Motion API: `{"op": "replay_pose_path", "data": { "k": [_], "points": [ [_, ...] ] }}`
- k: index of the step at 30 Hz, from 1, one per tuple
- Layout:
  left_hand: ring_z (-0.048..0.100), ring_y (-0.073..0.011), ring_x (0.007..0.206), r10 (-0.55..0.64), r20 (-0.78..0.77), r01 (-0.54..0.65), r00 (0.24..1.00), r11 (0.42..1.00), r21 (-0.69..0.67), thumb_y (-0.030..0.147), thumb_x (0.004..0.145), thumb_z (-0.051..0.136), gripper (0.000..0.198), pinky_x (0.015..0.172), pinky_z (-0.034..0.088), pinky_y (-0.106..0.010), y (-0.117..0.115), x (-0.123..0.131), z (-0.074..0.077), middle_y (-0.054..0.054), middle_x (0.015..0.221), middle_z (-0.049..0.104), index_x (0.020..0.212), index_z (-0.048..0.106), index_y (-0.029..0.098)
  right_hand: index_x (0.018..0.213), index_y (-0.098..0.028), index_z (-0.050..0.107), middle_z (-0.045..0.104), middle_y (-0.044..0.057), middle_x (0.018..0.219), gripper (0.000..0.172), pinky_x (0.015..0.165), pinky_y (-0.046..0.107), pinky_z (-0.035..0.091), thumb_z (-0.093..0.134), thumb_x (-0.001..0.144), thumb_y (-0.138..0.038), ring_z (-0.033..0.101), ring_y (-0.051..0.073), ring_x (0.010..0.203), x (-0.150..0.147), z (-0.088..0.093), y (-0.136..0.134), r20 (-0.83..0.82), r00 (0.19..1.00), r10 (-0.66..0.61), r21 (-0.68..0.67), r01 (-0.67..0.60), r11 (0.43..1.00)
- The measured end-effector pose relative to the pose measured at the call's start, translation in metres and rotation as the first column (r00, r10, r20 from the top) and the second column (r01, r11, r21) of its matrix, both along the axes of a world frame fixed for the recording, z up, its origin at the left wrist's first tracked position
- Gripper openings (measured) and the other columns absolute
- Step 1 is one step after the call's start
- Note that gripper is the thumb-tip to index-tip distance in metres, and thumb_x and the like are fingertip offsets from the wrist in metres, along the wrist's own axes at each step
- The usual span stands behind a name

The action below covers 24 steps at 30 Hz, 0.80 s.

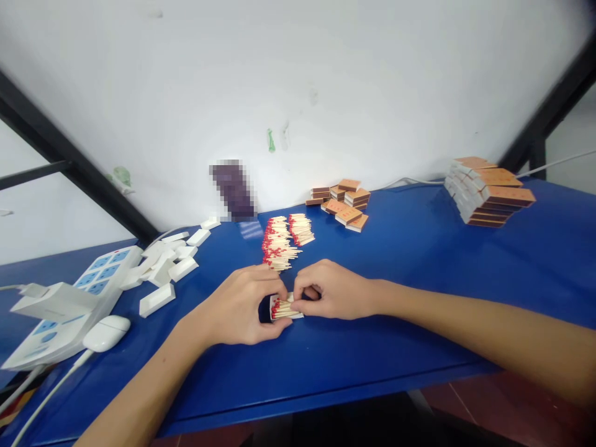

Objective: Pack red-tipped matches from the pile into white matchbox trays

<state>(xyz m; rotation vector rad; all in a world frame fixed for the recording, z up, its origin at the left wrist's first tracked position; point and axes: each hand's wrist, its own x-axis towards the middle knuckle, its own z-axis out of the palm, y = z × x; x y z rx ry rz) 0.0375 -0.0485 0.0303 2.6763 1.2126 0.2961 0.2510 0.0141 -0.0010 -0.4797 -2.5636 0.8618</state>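
A small white matchbox tray [298, 316] lies on the blue table near its front, with red-headed matches [280, 308] inside. My left hand [242, 304] grips the tray from the left, fingers on its far side and thumb on its near side. From the right, my right hand [328, 290] pinches at the tail ends of the matches, thumb and forefinger closed together. Its fingertips hide part of the tray. Just beyond the hands lie two piles of loose matches, a larger pile [278, 242] and a smaller pile [302, 230].
Empty white trays [157, 299] lie scattered at the left, beside a white power strip [100, 279] with a charger and cables. Orange matchboxes [348, 215] sit near the wall; a stack of orange boxes [493, 192] stands at the right. A blurred dark object [234, 189] leans on the wall.
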Motion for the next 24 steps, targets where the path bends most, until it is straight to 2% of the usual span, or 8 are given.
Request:
{"op": "replay_pose_path", "data": {
  "k": [8,13,15,20,24],
  "points": [
    [0.056,-0.0173,0.076,-0.001,0.029,0.001,1.000,1.000,-0.002,0.033,0.082,0.067,0.015,0.073,0.043,-0.031,0.0012,0.0010,-0.0010,-0.002,0.082,0.064,0.082,0.063,0.019,0.067,-0.016,0.061,0.054,-0.005,0.061,0.026,0.053,0.022,0.029,0.068,0.084,-0.035,0.046,0.007,0.054,-0.0037,-0.0031,-0.0051,0.001,0.996,-0.091,-0.020,0.091,0.996],
    [0.055,-0.0170,0.075,0.006,0.013,-0.006,1.000,1.000,-0.014,0.035,0.082,0.067,0.018,0.074,0.043,-0.031,0.0007,0.0013,-0.0008,-0.002,0.080,0.062,0.078,0.060,0.018,0.065,-0.016,0.056,0.052,-0.005,0.060,0.031,0.054,0.023,0.029,0.059,0.090,-0.034,0.044,0.007,0.054,-0.0019,0.0001,-0.0042,0.005,0.999,-0.044,-0.009,0.044,0.999],
    [0.055,-0.0167,0.075,0.006,0.014,-0.006,1.000,1.000,-0.014,0.036,0.083,0.066,0.021,0.073,0.042,-0.031,0.0004,0.0012,-0.0009,-0.002,0.079,0.061,0.076,0.059,0.018,0.065,-0.016,0.055,0.050,-0.005,0.059,0.028,0.055,0.023,0.030,0.055,0.091,-0.028,0.043,0.007,0.054,-0.0005,0.0006,-0.0033,0.008,1.000,-0.019,0.003,0.019,1.000],
    [0.056,-0.0173,0.076,0.008,0.012,-0.008,1.000,1.000,-0.008,0.036,0.082,0.067,0.021,0.074,0.043,-0.031,0.0012,0.0002,-0.0024,-0.002,0.080,0.061,0.075,0.060,0.018,0.074,-0.018,0.062,0.051,-0.007,0.061,0.008,0.058,0.022,0.033,0.059,0.082,-0.018,0.046,0.007,0.055,0.0008,0.0001,-0.0028,0.024,1.000,0.007,-0.025,-0.006,1.000],
    [0.057,-0.0173,0.077,0.005,0.018,-0.005,1.000,1.000,-0.006,0.036,0.083,0.067,0.018,0.076,0.043,-0.032,0.0029,-0.0004,-0.0033,-0.001,0.081,0.063,0.079,0.061,0.018,0.081,-0.018,0.064,0.051,-0.007,0.060,0.005,0.058,0.022,0.033,0.060,0.081,-0.017,0.047,0.008,0.056,-0.0001,0.0003,-0.0035,0.028,1.000,-0.012,-0.058,0.014,0.998]
  ]
}}
